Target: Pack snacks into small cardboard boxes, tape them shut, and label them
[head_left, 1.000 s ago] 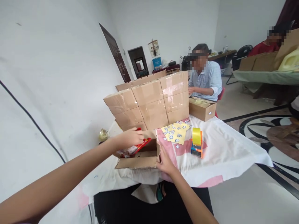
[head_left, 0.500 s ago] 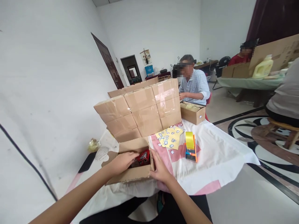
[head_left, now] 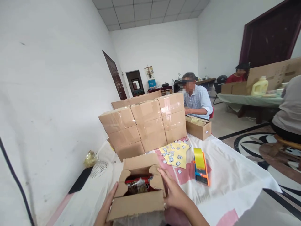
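A small cardboard box [head_left: 137, 203] sits at the table's near edge with its side flaps folded partly in. Red snack packets [head_left: 138, 184] show through the gap on top. My left hand [head_left: 106, 207] lies flat against the box's left side, fingers stretched up. My right hand [head_left: 172, 191] presses the right flap inward, fingers laid over the box's right edge. A yellow tape dispenser [head_left: 200, 165] with an orange frame stands to the right of the box.
A wall of taped cardboard boxes [head_left: 145, 125] stands behind. Yellow label sheets [head_left: 175, 153] lie on the white and pink tablecloth [head_left: 225, 185]. A person in a light shirt [head_left: 196, 100] sits behind an open box [head_left: 198, 127]. Other people sit at the right.
My left hand has let go of the red packets, which now lie in the box, and moved to its left side. The side flaps have been folded in. The view tilted upward.
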The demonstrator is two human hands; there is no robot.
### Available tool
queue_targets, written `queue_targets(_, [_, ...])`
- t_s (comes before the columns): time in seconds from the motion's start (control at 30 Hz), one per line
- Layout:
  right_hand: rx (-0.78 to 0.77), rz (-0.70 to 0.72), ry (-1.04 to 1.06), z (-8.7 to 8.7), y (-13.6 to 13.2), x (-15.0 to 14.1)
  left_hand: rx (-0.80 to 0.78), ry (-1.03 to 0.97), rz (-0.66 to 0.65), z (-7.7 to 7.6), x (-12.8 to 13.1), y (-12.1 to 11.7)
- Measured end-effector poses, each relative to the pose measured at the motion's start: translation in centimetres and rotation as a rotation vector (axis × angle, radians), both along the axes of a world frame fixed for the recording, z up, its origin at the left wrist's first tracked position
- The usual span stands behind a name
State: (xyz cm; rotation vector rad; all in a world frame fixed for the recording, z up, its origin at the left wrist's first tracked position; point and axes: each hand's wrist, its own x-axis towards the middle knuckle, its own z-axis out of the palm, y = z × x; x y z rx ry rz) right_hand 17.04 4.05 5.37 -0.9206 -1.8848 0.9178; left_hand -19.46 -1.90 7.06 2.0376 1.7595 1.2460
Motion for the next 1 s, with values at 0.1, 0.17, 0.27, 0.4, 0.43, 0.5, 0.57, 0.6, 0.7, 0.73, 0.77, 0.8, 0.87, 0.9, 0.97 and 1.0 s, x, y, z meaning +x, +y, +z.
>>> queue_targets(0.1, [-0.008, 0.025, -0.019, 1.0, 0.4, 1.3, 0.056, 0.082, -0.131, 1.0, 2.0, 0.3])
queue_targets(0.17, [-0.002, 0.045, -0.033, 1.5, 0.6, 2.1, 0.056, 0.133, -0.220, 2.1, 1.9, 0.5])
queue_targets(0.27, [-0.007, 0.094, -0.066, 1.9, 0.6, 2.7, 0.046, 0.130, -0.217, 2.5, 1.0, 0.9])
queue_targets(0.4, [-0.044, 0.216, 0.171, 2.4, 0.9, 1.3, 0.014, -0.102, 0.108, 1.3, 1.7, 1.3])
queue_targets(0.43, [-0.040, 0.217, 0.256, 2.5, 1.1, 0.6, 0.003, -0.189, 0.171, 1.1, 2.3, 1.3])
queue_targets(0.5, [0.008, 0.161, 0.370, 2.9, 1.4, -0.5, 0.005, -0.321, 0.244, 0.9, 3.5, 1.3])
queue_targets(0.57, [0.105, 0.119, 0.360, 3.4, 1.5, -1.3, 0.045, -0.310, 0.284, 1.3, 4.5, 1.0])
queue_targets(0.6, [0.151, 0.123, 0.320, 3.7, 1.5, -1.5, 0.090, -0.230, 0.300, 1.7, 4.9, 0.7])
queue_targets(0.7, [0.219, 0.162, 0.143, 4.1, 0.9, -1.2, 0.308, 0.238, 0.210, 3.1, 6.7, -0.2])
queue_targets(0.73, [0.215, 0.164, 0.092, 4.1, 0.5, -0.9, 0.378, 0.413, 0.134, 3.6, 7.6, -0.5])
queue_targets(0.77, [0.210, 0.158, 0.052, 4.0, 0.1, -0.4, 0.426, 0.566, 0.050, 3.9, 8.7, -0.6])
queue_targets(0.8, [0.209, 0.139, 0.015, 3.9, -0.5, 0.2, 0.451, 0.683, -0.026, 4.0, 10.0, -0.7])
queue_targets(0.87, [0.242, -0.006, -0.016, 3.6, -1.5, 2.0, 0.440, 0.780, -0.078, 3.9, 12.5, -0.7])
queue_targets(0.9, [0.277, -0.146, -0.006, 3.6, -1.8, 3.2, 0.419, 0.774, -0.067, 3.7, 13.6, -0.6])
queue_targets(0.97, [0.356, -0.539, 0.056, 3.9, -1.7, 6.6, 0.353, 0.720, -0.033, 3.2, 15.1, -0.4])
queue_targets(1.0, [0.386, -0.747, 0.102, 4.1, -1.2, 8.5, 0.315, 0.692, -0.020, 3.0, 15.6, -0.4])
